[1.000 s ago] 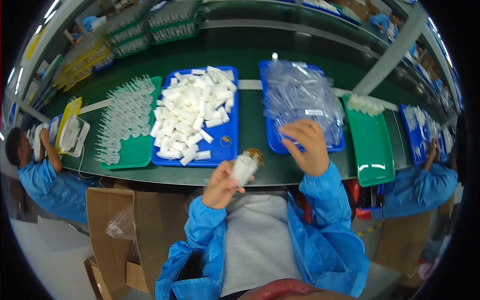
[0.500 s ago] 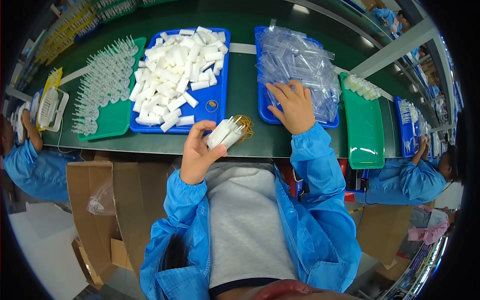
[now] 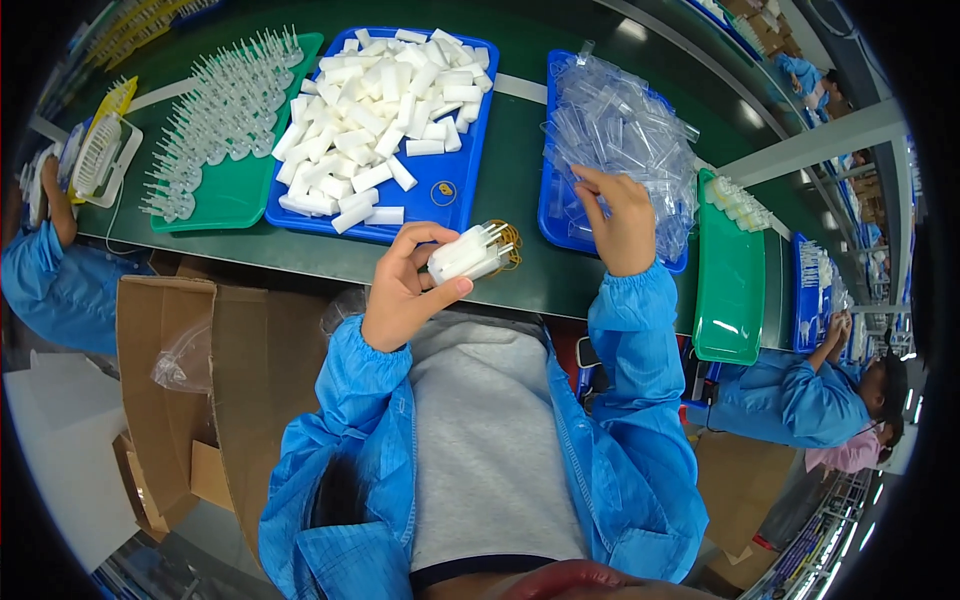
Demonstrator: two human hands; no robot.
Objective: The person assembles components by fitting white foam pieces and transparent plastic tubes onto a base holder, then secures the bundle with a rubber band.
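My left hand (image 3: 405,285) is wrapped round a small bundle of white cylindrical pieces (image 3: 462,258), whose thin white stems point to the right. Just behind the stems lies a tangle of yellow-brown rubber bands (image 3: 513,240) at the table edge. Over the left part of a blue tray (image 3: 553,222) heaped with clear plastic tubes (image 3: 625,125), my right hand (image 3: 622,220) has its thumb and fingers drawn together. Whatever sits between those fingertips cannot be told apart from the clear tubes behind.
A blue tray (image 3: 428,212) of white cylinders (image 3: 375,120) stands left of centre, beside a green tray (image 3: 225,208) of clear-based, stemmed parts (image 3: 225,110). Another green tray (image 3: 730,290) is at right. Cardboard boxes (image 3: 250,400) stand below the table; co-workers (image 3: 800,390) sit at both sides.
My right hand's spread fingers have come together over the clear tubes. My left hand keeps the white pieces and is turned slightly. The whole view has shifted and tilted.
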